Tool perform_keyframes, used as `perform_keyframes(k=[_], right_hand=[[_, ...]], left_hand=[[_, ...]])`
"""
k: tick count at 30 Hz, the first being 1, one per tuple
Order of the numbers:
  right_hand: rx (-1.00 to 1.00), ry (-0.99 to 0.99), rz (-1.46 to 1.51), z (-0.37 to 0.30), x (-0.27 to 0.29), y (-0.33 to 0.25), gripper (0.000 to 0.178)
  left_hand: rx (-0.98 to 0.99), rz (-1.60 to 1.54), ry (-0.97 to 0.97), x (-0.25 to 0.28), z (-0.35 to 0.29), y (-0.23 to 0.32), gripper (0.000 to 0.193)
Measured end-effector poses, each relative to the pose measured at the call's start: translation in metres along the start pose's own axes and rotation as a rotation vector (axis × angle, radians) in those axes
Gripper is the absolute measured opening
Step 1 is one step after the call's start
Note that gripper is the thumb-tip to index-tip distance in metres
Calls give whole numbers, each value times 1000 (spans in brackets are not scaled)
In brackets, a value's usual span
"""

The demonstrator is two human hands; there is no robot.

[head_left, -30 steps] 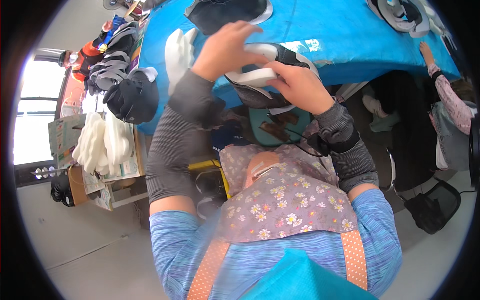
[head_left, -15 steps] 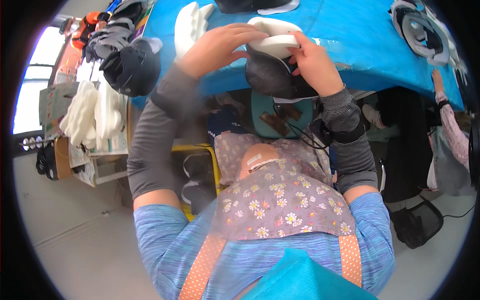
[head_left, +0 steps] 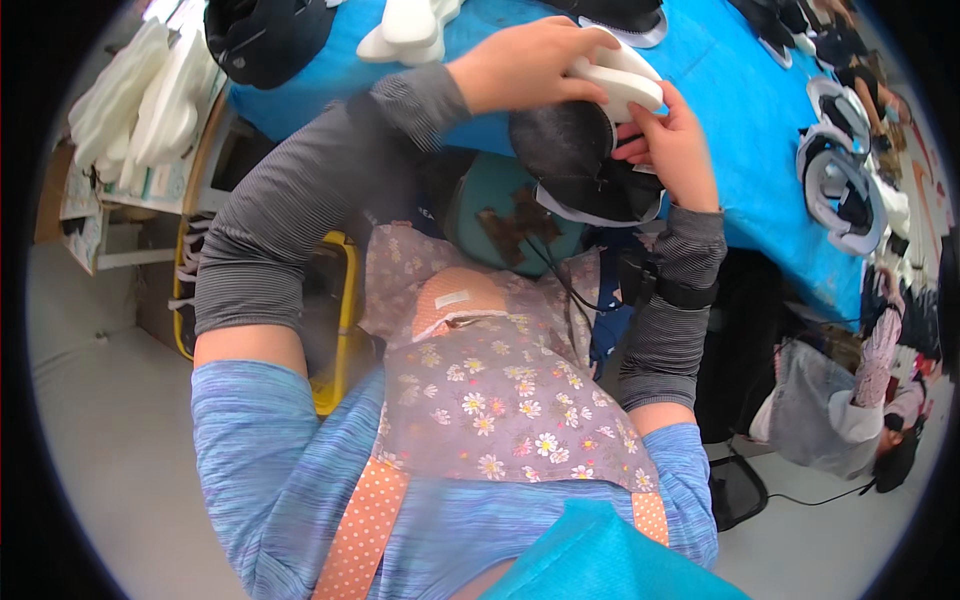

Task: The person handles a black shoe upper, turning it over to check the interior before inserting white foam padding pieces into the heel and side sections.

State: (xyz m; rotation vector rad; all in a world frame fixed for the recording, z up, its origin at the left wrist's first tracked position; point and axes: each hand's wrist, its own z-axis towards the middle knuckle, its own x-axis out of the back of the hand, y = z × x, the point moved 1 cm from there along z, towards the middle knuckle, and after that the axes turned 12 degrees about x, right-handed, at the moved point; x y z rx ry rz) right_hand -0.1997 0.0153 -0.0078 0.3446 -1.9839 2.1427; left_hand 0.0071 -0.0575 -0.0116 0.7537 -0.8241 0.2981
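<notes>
At the near edge of the blue-covered table (head_left: 720, 130), my left hand (head_left: 530, 65) curls its fingers over a curved white foam piece (head_left: 620, 88). This foam sits at the opening of a black cap (head_left: 560, 145), whose pale-edged brim (head_left: 590, 210) points down toward me. My right hand (head_left: 670, 145) is closed at the cap's right edge, its thumb and forefinger by the foam and the other fingers at the rim. The cap's inside is mostly hidden by the foam and my fingers.
More white foam pieces (head_left: 405, 30) lie on the table beside a black cap (head_left: 268, 40); others are stacked on a side stand (head_left: 165, 110). Grey-and-white caps (head_left: 840, 175) rest at the right, near a co-worker's sleeve (head_left: 880, 340). A yellow-rimmed crate (head_left: 345, 320) stands below left.
My view has turned to the right. Both hands stay at the cap and foam; the cap's brim now shows below, and my left fingers reach further over the foam.
</notes>
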Motion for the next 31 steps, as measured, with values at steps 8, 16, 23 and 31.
perform_keyframes(k=[8,16,23,31], right_hand=[[33,-54,-66,2,-9,-5,27],[135,205,-105,5,-8,5,23],[298,104,-330,-10,-24,0,20],[254,157,-461,-6,-25,-1,21]], left_hand=[[105,-359,-54,-7,-4,-4,81],[124,-434,-185,-4,-7,10,100],[-62,-802,-415,24,-10,-37,87],[-193,-267,-473,44,-2,-31,94]])
